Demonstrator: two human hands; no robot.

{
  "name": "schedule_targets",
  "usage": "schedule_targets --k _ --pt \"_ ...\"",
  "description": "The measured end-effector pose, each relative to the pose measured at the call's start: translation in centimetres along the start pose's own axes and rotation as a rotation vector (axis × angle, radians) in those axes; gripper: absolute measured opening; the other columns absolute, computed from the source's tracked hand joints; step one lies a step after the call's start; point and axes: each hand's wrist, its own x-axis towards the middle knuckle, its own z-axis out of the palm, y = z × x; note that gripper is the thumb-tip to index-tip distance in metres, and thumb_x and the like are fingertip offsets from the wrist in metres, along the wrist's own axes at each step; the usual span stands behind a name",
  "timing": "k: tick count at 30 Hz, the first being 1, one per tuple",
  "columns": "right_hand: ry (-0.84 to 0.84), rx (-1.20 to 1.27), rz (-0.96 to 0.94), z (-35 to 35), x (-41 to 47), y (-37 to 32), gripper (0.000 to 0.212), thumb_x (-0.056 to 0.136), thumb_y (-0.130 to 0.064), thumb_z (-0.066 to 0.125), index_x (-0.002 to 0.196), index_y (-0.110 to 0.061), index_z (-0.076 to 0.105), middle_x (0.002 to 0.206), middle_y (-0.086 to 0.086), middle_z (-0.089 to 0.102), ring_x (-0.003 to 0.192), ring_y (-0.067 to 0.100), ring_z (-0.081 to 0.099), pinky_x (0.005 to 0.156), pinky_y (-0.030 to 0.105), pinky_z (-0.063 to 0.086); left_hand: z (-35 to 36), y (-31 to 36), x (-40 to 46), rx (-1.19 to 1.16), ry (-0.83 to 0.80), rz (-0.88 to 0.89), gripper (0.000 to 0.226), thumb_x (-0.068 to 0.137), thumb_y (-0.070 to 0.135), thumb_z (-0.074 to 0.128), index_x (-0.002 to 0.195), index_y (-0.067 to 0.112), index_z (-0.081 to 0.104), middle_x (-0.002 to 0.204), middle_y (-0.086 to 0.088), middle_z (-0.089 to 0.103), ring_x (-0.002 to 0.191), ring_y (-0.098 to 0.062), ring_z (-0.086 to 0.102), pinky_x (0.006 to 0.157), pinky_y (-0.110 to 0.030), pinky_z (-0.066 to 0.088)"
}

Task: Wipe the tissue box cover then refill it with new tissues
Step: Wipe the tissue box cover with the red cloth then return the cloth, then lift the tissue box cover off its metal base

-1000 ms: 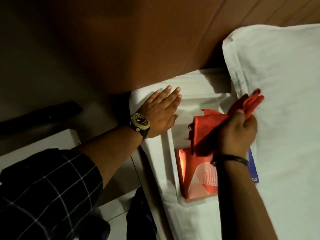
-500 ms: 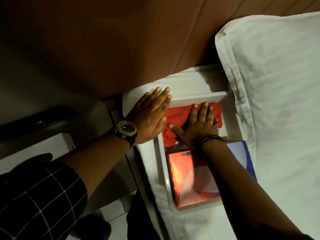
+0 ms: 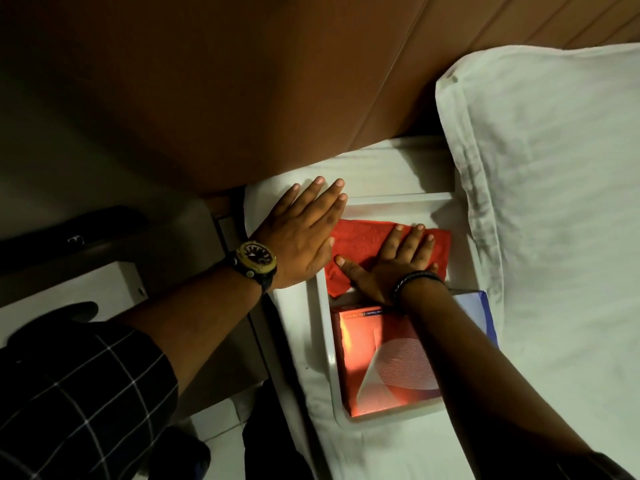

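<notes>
1. At the far left a dark checked sleeve (image 3: 79, 393) covers the left forearm; behind it are a white block (image 3: 69, 292) and a dark, unclear object in shadow.
2. A wristwatch (image 3: 255, 259) with a gold-toned bezel and dark dial sits on the left wrist; its markings are too small to read.
3. The left hand (image 3: 304, 233) lies flat, palm down, fingers (image 3: 325, 199) stretched out and close together, gripping nothing. It rests on the white bedsheet (image 3: 381, 452) and over the left rim of the white tissue box cover (image 3: 391, 199).
4. The cover lies open side up on the bed. In its far end a red cloth (image 3: 360, 240) is spread out.
5. The right hand (image 3: 398, 261), a dark bracelet (image 3: 415, 280) on its wrist, presses flat on the cloth, fingers (image 3: 417, 237) slightly spread, thumb pointing left.
6. In the near end sits an orange-red tissue pack (image 3: 377, 372) with a pale line pattern; a dark strip along its far edge carries print too small to make out. The right forearm hides its right side.
7. A blue-edged box (image 3: 479, 313) peeks out beside the cover.
8. A white pillow (image 3: 554, 202) fills the right, against a brown headboard (image 3: 277, 81).
</notes>
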Motion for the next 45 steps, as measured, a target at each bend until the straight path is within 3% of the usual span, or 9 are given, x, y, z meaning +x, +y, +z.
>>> schedule_targets --k 10,14,17,20,24,29,34,37,45 --pt "0.336 0.197 -0.200 -2.3 -3.2 0.1 0.122 0.066 -0.085 0.031 0.152 -0.006 -0.004 0.161 0.017 -0.008 0.148 0.033 -0.009 0.121 0.046 0.000 1.6 -1.4 -6.1 -0.134 0.051 -0.142 0.085 0.093 0.067 0.020 0.153 0.010 0.000 0.162 -0.014 0.000 0.150 -0.029 0.001 0.121 -0.047 0.011" --pt "0.809 0.524 -0.419 -1.7 -7.7 -3.7 0.075 0.092 -0.048 0.056 0.144 0.002 0.036 0.148 0.023 0.040 0.138 0.034 0.036 0.114 0.032 0.024 3.3 -3.5 -16.4 -0.337 0.064 -0.367 0.082 0.093 0.057 0.040 0.149 0.000 0.024 0.158 -0.022 0.017 0.147 -0.037 0.017 0.116 -0.052 0.024" --pt "0.977 0.683 -0.696 1.6 -12.0 -9.6 0.046 0.096 -0.033 0.055 0.127 0.000 0.056 0.126 0.017 0.061 0.117 0.027 0.057 0.102 0.031 0.045 4.0 -6.2 -24.9 -0.409 0.013 -0.659 0.085 0.091 0.063 0.031 0.150 0.003 0.023 0.159 -0.020 0.012 0.147 -0.036 0.013 0.117 -0.046 0.017" --pt "0.754 0.771 -0.860 7.2 -14.2 -16.1 0.035 0.093 -0.026 0.059 0.120 -0.003 0.062 0.116 0.012 0.065 0.107 0.019 0.060 0.095 0.024 0.046 4.5 -9.4 -33.3 -0.467 0.075 -0.967 0.073 0.094 0.053 0.039 0.151 0.010 0.026 0.160 -0.012 0.020 0.147 -0.026 0.018 0.118 -0.040 0.022" --pt "0.249 0.927 -0.644 14.7 -13.4 -23.1 0.032 0.092 -0.028 0.063 0.120 -0.014 0.064 0.113 -0.003 0.063 0.107 0.017 0.062 0.087 0.025 0.050 5.5 -13.5 -40.9 -0.677 0.139 -1.424 0.057 0.098 0.036 0.051 0.148 0.013 0.035 0.154 -0.010 0.033 0.135 -0.025 0.038 0.106 -0.041 0.038" --pt "0.165 0.817 -0.568 20.6 -9.4 -28.7 0.028 0.091 -0.036 0.062 0.102 -0.012 0.070 0.090 0.001 0.067 0.086 0.017 0.061 0.067 0.007 0.040 7.9 -18.3 -44.8 -0.871 0.152 -1.666 0.053 0.097 0.047 0.049 0.141 0.019 0.045 0.142 -0.008 0.050 0.126 -0.031 0.049 0.104 -0.042 0.041" --pt "0.113 0.656 -0.501 23.4 -5.5 -32.0 0.052 0.090 -0.050 0.056 0.070 -0.003 0.060 0.068 0.013 0.057 0.072 0.029 0.056 0.068 0.032 0.041 10.2 -20.9 -44.4 -1.079 0.287 -1.656 0.047 0.094 0.053 0.051 0.127 0.020 0.056 0.121 -0.001 0.060 0.108 -0.022 0.057 0.086 -0.035 0.044" --pt "0.099 0.763 -0.385 23.8 -5.4 -33.0 0.058 0.085 -0.052 0.063 0.077 0.005 0.065 0.070 0.011 0.058 0.070 0.025 0.057 0.070 0.035 0.049 11.0 -21.3 -43.7 -1.154 0.376 -1.614 0.042 0.093 0.046 0.056 0.125 0.018 0.058 0.117 0.000 0.063 0.097 -0.016 0.060 0.079 -0.028 0.048" --pt "0.049 0.948 -0.251 24.1 -6.8 -34.0 0.036 0.086 -0.035 0.070 0.070 -0.005 0.059 0.059 -0.004 0.051 0.043 -0.003 0.049 0.049 0.009 0.044 11.3 -22.3 -43.9 -1.292 0.485 -1.586 0.035 0.090 0.038 0.064 0.120 0.021 0.059 0.114 0.001 0.063 0.102 -0.016 0.060 0.081 -0.028 0.048"
